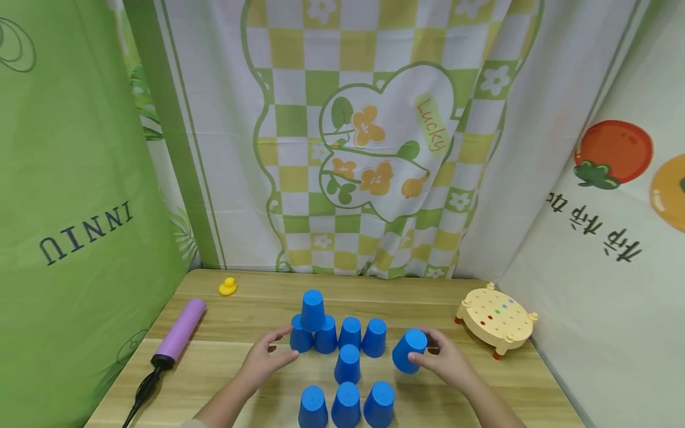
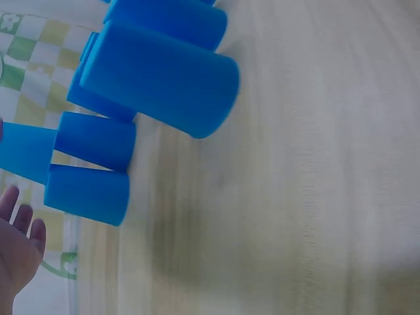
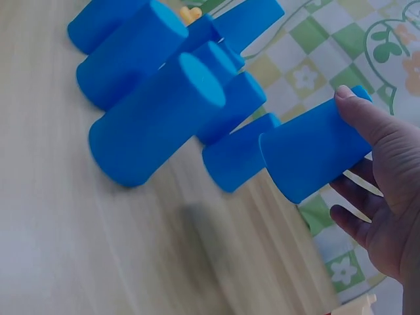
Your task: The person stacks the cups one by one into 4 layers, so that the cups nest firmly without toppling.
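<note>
My right hand (image 1: 441, 358) grips a blue cup (image 1: 409, 351) between thumb and fingers; the cup is upside down, slightly tilted, and held above the table in the right wrist view. My left hand (image 1: 266, 358) has its fingers spread beside the left end of the back row of cups, holding nothing. There, one upturned cup (image 1: 313, 310) stands across two others. Two more cups, one of them a blue cup (image 1: 374, 337), continue that row to the right. A single cup (image 1: 348, 364) stands in the middle. Nearest me, three cups stand in a front row around the centre cup (image 1: 346, 405).
A yellow rubber duck (image 1: 228, 286) sits at the back left of the wooden table (image 1: 241, 309). Along the left edge lies a purple pump (image 1: 182, 330) with a black end. A cream pegboard stool (image 1: 497, 318) stands at the right. Printed curtains enclose the table.
</note>
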